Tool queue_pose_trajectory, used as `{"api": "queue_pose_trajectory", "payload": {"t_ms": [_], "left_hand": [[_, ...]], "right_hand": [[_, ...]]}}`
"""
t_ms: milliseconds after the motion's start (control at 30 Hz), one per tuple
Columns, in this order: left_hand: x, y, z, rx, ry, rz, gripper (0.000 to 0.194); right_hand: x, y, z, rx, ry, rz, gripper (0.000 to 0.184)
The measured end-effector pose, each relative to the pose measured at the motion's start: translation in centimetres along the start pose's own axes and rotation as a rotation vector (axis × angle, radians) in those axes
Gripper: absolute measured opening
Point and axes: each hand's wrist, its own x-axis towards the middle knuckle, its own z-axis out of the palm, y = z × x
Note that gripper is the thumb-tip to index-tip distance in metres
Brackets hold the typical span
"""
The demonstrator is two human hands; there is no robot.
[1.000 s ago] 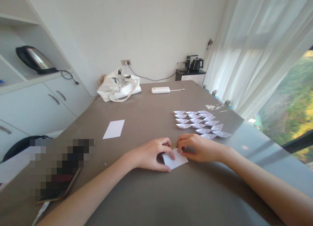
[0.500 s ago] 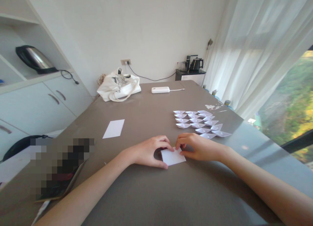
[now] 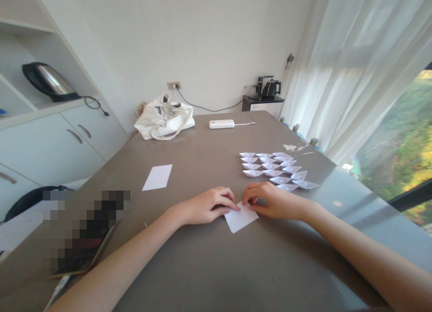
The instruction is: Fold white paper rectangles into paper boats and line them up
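Observation:
A small folded sheet of white paper (image 3: 240, 220) lies on the table in front of me, turned at a slant. My left hand (image 3: 212, 206) is closed on its upper left corner, thumb and forefinger close together on the paper. At the upper right edge my right hand (image 3: 265, 199) pinches the same sheet, its fingers curled and partly hiding that edge. Beyond my right hand stand several white paper boats (image 3: 271, 172) in close rows. To the left, apart from both hands, a flat white sheet (image 3: 157, 177) rests on the table.
A white bag (image 3: 164, 118) and a white power bank (image 3: 222, 124) with a short cable sit at the table's far end. At left is a blurred-out object (image 3: 91, 235) near the table edge. A kettle (image 3: 50, 80) stands on the shelf; curtains hang at right.
The folded paper has turned on the table, its near corner swinging toward me. My left thumb has moved from the near left corner up beside the forefinger. My right hand has barely moved.

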Motion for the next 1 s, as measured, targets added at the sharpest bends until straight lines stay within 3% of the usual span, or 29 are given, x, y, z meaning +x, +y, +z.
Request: {"api": "queue_pose_trajectory", "payload": {"t_ms": [433,733,1000], "left_hand": [[0.0,-0.2,0.1,0.078,-0.012,0.001,0.025],[0.1,1.5,0.0,0.324,-0.024,0.039,0.023],[0.3,1.0,0.1,0.211,-0.023,-0.015,0.018]], "right_hand": [[0.0,0.1,-0.1,0.024,-0.010,-0.017,0.028],[0.0,-1.2,0.1,-0.094,-0.029,0.004,0.033],[0.0,-2.3,0.8,-0.167,-0.045,0.063,0.032]]}}
